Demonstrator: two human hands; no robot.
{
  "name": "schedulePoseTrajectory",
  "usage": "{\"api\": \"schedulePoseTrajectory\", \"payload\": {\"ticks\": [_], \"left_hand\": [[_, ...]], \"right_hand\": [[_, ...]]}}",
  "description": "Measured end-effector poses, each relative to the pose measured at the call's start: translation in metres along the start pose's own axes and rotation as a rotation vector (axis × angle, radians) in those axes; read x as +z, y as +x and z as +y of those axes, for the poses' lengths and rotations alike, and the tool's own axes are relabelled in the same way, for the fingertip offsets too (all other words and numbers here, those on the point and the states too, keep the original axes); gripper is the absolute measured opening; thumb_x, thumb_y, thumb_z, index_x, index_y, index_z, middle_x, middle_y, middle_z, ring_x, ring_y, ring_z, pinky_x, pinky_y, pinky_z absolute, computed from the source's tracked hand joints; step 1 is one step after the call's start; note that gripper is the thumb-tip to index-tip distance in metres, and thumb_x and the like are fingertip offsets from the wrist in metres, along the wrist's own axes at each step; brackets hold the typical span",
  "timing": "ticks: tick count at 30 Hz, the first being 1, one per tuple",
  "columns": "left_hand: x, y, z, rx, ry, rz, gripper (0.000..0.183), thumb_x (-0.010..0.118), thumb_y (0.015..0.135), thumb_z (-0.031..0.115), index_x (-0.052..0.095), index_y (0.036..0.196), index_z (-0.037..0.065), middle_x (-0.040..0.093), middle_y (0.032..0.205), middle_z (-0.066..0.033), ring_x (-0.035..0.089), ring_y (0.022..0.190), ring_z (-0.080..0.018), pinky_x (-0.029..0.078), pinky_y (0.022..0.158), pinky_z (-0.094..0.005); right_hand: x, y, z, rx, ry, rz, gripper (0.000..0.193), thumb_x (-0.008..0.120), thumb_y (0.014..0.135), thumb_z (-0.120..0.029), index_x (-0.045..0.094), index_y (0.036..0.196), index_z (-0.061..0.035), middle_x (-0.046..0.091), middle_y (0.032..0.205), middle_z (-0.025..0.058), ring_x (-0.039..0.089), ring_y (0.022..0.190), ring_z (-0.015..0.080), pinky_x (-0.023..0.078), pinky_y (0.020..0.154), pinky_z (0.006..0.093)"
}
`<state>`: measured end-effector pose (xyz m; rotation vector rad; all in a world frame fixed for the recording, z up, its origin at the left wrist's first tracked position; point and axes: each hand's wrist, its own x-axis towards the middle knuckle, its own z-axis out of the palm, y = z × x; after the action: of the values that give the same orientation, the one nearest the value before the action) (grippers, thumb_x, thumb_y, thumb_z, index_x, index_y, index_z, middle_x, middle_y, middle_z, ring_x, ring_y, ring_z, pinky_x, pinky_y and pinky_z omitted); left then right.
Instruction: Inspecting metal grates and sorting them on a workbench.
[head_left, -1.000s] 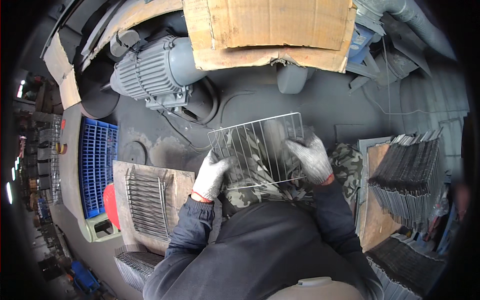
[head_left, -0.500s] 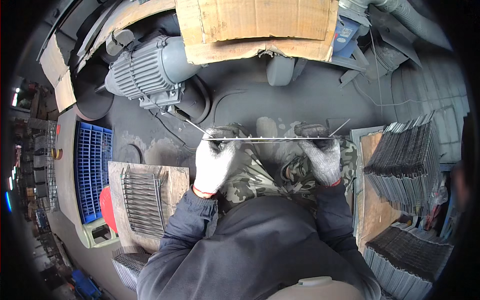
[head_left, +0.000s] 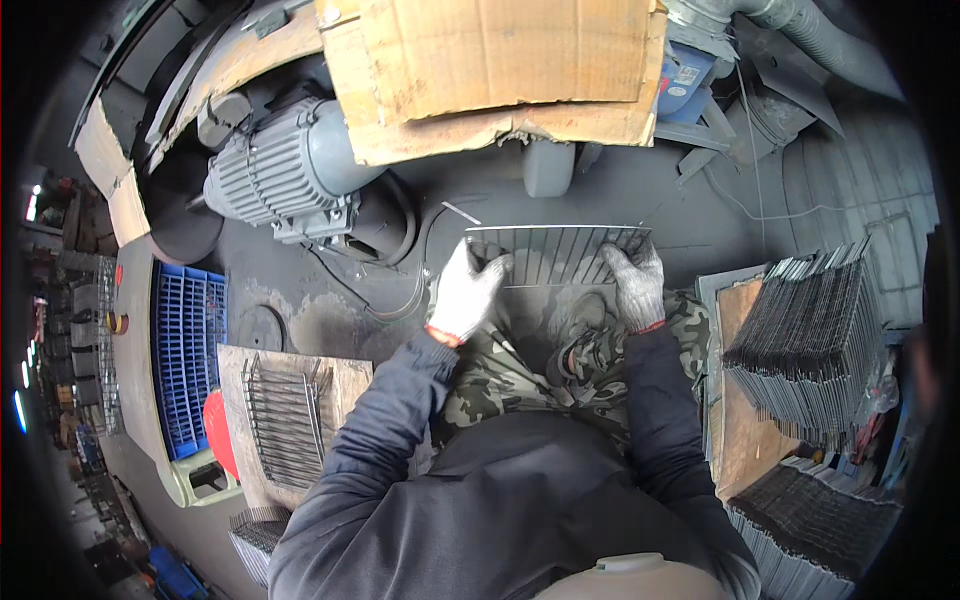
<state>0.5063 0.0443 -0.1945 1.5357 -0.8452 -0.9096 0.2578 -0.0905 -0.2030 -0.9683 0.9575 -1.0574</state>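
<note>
- Far left of frame: blue slatted crate [head_left: 188, 360] on the dark floor, a red round object [head_left: 222, 435] just below its right corner.
- Lower left: wooden board [head_left: 345, 385] carrying a stack of wire racks [head_left: 285, 420], lying flat.
- Upper left: grey electric motor [head_left: 285, 175], ribbed housing, black cable curling off to its right.
- Top centre: cardboard sheet [head_left: 500, 70] overhanging the motor and the floor.
- Centre: left hand [head_left: 465, 290], white knit glove, fingers curled over the left edge of the wire grid [head_left: 560, 255].
- The wire grid sits centre frame, just above the camouflage-trousered knees [head_left: 520, 360], seen at a shallow angle, held between both hands.
- Right hand [head_left: 635, 285], same glove, closed on the grid's right edge.
- Right side: stack of dark wire grids [head_left: 815, 340] standing on edge on a wooden board [head_left: 740, 420]; another stack [head_left: 820, 520] lower right.
</note>
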Motion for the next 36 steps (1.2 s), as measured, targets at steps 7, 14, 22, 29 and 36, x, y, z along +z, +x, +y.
{"api": "schedulePoseTrajectory", "payload": {"ticks": [7, 14, 22, 29, 36], "left_hand": [[0.068, 0.064, -0.036, -0.041, -0.089, -0.15, 0.025, 0.081, 0.101, 0.014, 0.067, 0.116, 0.0, 0.075, 0.096, -0.0075, 0.07, 0.086, -0.0166, 0.058, 0.08, -0.0345], [0.011, 0.046, -0.041, -0.293, -0.035, -0.049, 0.028, 0.082, 0.102, 0.02, 0.066, 0.112, 0.0, 0.073, 0.092, -0.0063, 0.068, 0.078, -0.0142, 0.058, 0.071, -0.0319], [-0.042, 0.028, -0.045, -0.23, -0.237, -0.003, 0.027, 0.077, 0.105, 0.011, 0.066, 0.127, 0.001, 0.076, 0.105, -0.0066, 0.072, 0.088, -0.0159, 0.061, 0.076, -0.0333], [-0.018, -0.017, 0.014, -0.194, -0.403, -0.215, 0.021, 0.075, 0.105, 0.011, 0.064, 0.119, 0.0, 0.075, 0.108, -0.0115, 0.072, 0.096, -0.0156, 0.058, 0.082, -0.0313], [0.003, -0.065, 0.053, 0.07, -0.548, -0.139, 0.039, 0.069, 0.113, 0.025, 0.055, 0.14, 0.001, 0.072, 0.123, -0.0165, 0.075, 0.107, -0.0261, 0.063, 0.096, -0.039]], "right_hand": [[-0.051, 0.048, -0.002, 0.019, -0.234, 0.129, 0.031, 0.08, 0.101, -0.001, 0.073, 0.131, -0.0019, 0.078, 0.119, 0.0052, 0.072, 0.107, 0.0167, 0.057, 0.1, 0.0328], [-0.003, 0.068, 0.043, 0.029, -0.312, -0.06, 0.024, 0.085, 0.099, -0.012, 0.075, 0.119, -0.003, 0.079, 0.102, 0.0029, 0.069, 0.08, 0.0135, 0.055, 0.069, 0.0294], [0.05, 0.041, 0.044, 0.136, -0.19, -0.134, 0.013, 0.082, 0.101, -0.009, 0.073, 0.11, -0.0064, 0.072, 0.085, 0.0013, 0.061, 0.065, 0.0112, 0.05, 0.059, 0.0294], [0.015, -0.028, -0.079, 0.056, -0.255, -0.095, 0.024, 0.081, 0.1, -0.007, 0.072, 0.122, -0.0024, 0.076, 0.097, 0.0033, 0.067, 0.078, 0.0115, 0.054, 0.069, 0.0288], [-0.097, -0.129, -0.229, -0.707, -0.295, 0.282, 0.039, 0.071, 0.099, -0.001, 0.067, 0.137, 0.0026, 0.074, 0.126, 0.0129, 0.071, 0.11, 0.0229, 0.059, 0.097, 0.0377]]}}
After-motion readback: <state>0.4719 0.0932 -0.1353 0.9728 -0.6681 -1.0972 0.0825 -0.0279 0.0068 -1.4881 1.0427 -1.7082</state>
